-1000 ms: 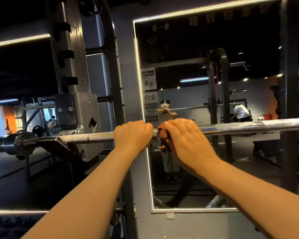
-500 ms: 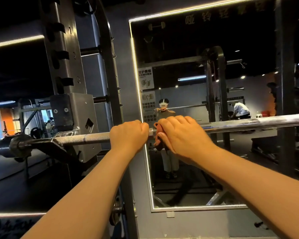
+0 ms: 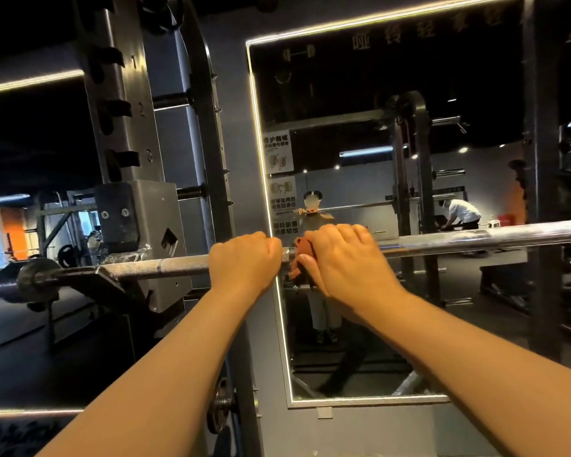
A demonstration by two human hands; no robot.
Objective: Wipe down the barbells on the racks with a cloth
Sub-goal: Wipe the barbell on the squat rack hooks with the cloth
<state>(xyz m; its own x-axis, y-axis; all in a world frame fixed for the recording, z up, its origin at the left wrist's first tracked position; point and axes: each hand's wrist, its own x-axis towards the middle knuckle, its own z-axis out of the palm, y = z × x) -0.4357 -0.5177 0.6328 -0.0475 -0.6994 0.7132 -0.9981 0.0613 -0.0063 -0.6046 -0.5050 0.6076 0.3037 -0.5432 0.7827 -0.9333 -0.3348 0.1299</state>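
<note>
A steel barbell (image 3: 475,237) runs across the view at chest height, resting at its left on the hook of a squat rack (image 3: 152,245). My left hand (image 3: 244,260) grips the knurled part of the bar in a fist. Right beside it, my right hand (image 3: 340,262) holds a reddish-brown cloth (image 3: 302,255) wrapped round the bar; only a bit of cloth shows under the fingers and thumb. The two hands almost touch.
The rack's numbered upright (image 3: 122,94) rises at the left, with the bar's sleeve and collar (image 3: 37,280) sticking out past it. A lit-edged wall mirror (image 3: 393,192) is straight ahead, showing my reflection and another person bent over. A second upright (image 3: 544,159) stands at the right.
My right hand with the cloth has slid a little left along the bar, closer to the left hand. The left hand keeps its grip. The camera shifted slightly.
</note>
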